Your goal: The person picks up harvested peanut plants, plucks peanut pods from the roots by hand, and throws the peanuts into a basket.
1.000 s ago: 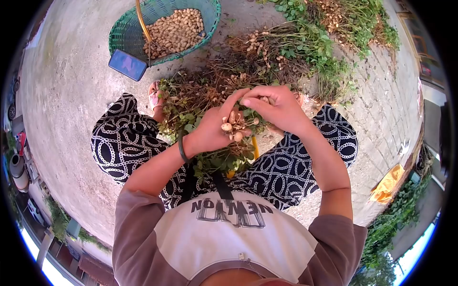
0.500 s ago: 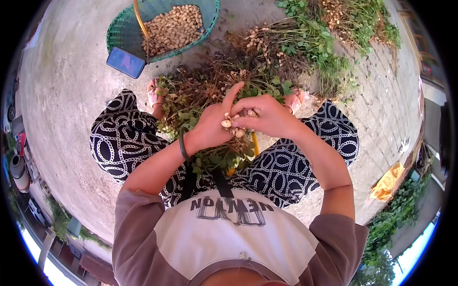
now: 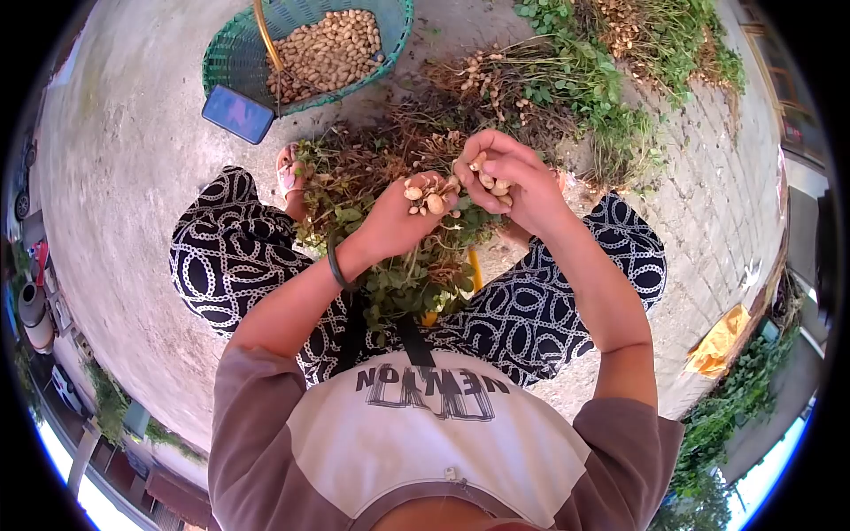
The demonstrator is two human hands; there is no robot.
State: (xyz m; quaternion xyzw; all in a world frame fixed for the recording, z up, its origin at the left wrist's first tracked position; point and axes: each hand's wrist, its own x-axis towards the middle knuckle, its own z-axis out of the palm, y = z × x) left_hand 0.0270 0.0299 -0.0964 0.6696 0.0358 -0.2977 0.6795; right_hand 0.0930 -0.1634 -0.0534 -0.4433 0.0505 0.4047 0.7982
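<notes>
The left hand (image 3: pixel 400 221), nearer the left knee, was curled into a fist around the stems of a plant (image 3: pixel 398 279). Its cluster (image 3: pixel 434 204) of pale pods stood out over the thumb side of that fist, while leaves hung beneath it toward the lap. The plant's long axis seemed to run from the lap, up through the fist, and out away from the body; how the stems crossed inside the grip could not be told.

The right hand (image 3: pixel 524 188) was cupped, thumb and fingers bent around several loose pods (image 3: pixel 492 188). Its fingertips pointed left, just beside the cluster, so the cluster lay directly to the left of the right hand and a little nearer the body. Whether fingertip and cluster touched could not be made out.

The basket (image 3: pixel 223 64) stood on the ground (image 3: pixel 133 177) ahead and to the left of both hands, well apart from them. Of the two, the left hand seemed slightly nearer its near right edge. More pods (image 3: pixel 328 53) lay in it, heaped toward its right side, and a phone (image 3: pixel 237 115) sat at its near left edge.

A pile (image 3: pixel 367 159) of plants covered the ground between the feet, just beyond the left hand; another heap (image 3: pixel 611 84) spread toward the ground's far right corner.
</notes>
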